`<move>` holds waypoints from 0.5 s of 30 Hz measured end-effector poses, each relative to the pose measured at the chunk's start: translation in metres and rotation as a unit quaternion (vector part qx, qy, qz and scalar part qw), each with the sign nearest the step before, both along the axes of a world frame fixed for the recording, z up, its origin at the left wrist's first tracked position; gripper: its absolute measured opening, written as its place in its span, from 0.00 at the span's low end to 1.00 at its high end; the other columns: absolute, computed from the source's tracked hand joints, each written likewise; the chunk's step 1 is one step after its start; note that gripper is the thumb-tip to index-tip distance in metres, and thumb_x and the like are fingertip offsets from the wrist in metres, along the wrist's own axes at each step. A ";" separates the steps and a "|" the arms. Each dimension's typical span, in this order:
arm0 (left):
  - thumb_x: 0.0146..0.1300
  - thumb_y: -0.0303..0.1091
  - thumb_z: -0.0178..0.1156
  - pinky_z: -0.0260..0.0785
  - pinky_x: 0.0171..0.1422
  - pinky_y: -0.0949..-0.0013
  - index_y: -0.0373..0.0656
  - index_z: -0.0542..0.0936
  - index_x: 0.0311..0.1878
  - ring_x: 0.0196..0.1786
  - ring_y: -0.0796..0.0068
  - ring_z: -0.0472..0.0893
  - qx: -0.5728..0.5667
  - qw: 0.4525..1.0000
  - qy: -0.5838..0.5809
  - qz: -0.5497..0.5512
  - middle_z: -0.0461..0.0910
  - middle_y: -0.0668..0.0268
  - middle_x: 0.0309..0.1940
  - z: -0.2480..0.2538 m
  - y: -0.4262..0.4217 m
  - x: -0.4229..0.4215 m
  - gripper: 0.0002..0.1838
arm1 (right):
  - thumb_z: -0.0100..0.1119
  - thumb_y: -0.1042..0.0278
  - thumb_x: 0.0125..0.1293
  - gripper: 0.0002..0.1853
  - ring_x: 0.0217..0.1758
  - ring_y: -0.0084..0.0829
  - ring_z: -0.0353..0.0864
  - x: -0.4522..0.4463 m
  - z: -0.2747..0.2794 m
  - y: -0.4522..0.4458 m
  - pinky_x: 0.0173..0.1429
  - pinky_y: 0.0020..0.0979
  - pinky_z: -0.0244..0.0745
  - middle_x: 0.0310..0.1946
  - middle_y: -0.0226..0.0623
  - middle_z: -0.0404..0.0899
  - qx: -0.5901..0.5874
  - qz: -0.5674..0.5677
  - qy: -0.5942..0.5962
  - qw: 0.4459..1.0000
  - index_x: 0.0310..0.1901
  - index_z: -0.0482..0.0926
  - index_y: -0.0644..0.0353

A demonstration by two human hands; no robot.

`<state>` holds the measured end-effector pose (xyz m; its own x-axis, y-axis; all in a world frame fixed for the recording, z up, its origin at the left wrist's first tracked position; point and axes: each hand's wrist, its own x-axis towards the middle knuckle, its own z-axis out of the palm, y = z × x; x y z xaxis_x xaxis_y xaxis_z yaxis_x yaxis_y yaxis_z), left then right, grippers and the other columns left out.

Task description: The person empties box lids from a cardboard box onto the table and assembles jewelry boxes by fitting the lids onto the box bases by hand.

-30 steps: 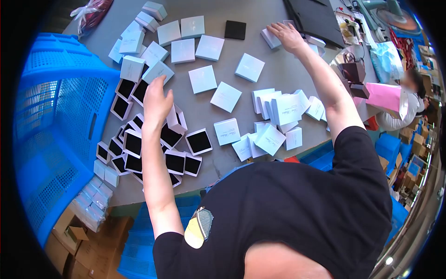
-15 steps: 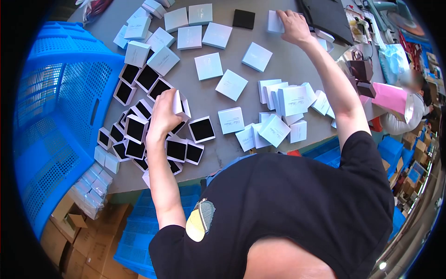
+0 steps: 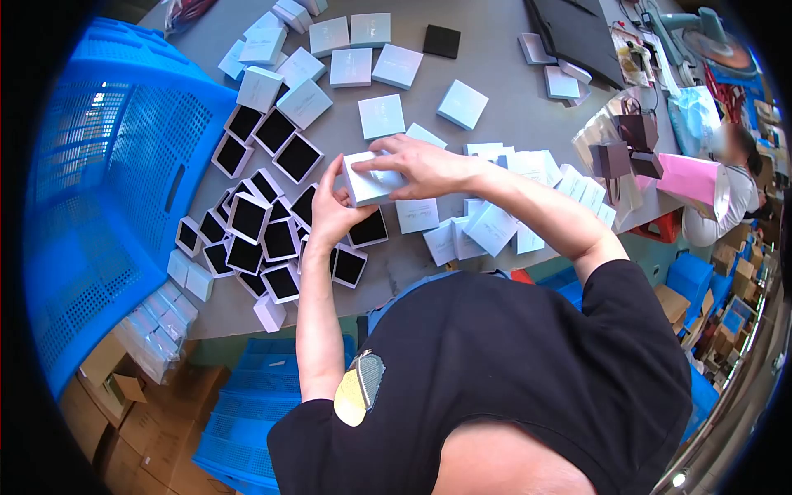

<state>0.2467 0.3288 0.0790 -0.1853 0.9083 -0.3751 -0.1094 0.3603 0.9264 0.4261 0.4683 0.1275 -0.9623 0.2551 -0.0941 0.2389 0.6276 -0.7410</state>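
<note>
Between my two hands is a white box (image 3: 369, 185), raised over the table. My left hand (image 3: 332, 208) is wrapped round its left side and lower edge. My right hand (image 3: 421, 167) lies over its top and right side, fingers bent onto the lid. Left of my left hand, several open box bases with black inserts (image 3: 249, 217) are heaped together. Several white lids (image 3: 381, 116) with faint print lie beyond my hands. More white lids (image 3: 492, 228) are piled under and beside my right forearm.
A blue crate (image 3: 124, 190) stands at the left. A black pad (image 3: 442, 41) and a black folder (image 3: 577, 37) lie at the back. Dark small boxes (image 3: 610, 160) and a pink bag (image 3: 676, 178) are at the right, near a seated person (image 3: 716, 198).
My right hand has come from the back right to the middle with a white lid. My left hand has moved right with the box base, and the two now meet as one box.
</note>
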 end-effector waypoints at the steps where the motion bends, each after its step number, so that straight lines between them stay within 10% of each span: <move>1: 0.41 0.18 0.75 0.79 0.55 0.68 0.40 0.56 0.74 0.56 0.63 0.81 -0.010 1.000 -0.011 -0.007 0.65 0.55 0.66 0.003 -0.001 0.001 0.55 | 0.70 0.69 0.51 0.38 0.65 0.52 0.68 0.001 -0.001 -0.004 0.68 0.45 0.67 0.63 0.51 0.67 0.015 0.002 -0.001 1.000 0.67 0.70 0.45; 11: 0.57 0.34 0.71 0.71 0.59 0.66 0.43 0.67 0.65 0.56 0.68 0.77 -0.051 0.995 -0.072 0.036 0.75 0.61 0.53 0.006 0.000 -0.009 0.34 | 0.73 0.81 0.45 0.46 0.67 0.53 0.68 -0.009 0.000 -0.019 0.69 0.45 0.68 0.67 0.50 0.63 -0.159 -0.045 0.031 0.986 0.68 0.68 0.42; 15: 0.49 0.24 0.74 0.69 0.61 0.68 0.43 0.67 0.59 0.56 0.70 0.74 0.110 0.988 0.020 0.104 0.72 0.63 0.53 0.027 -0.005 0.007 0.35 | 0.63 0.55 0.64 0.35 0.69 0.48 0.68 -0.022 0.009 -0.024 0.70 0.45 0.67 0.69 0.46 0.61 -0.275 -0.318 0.059 0.905 0.71 0.63 0.50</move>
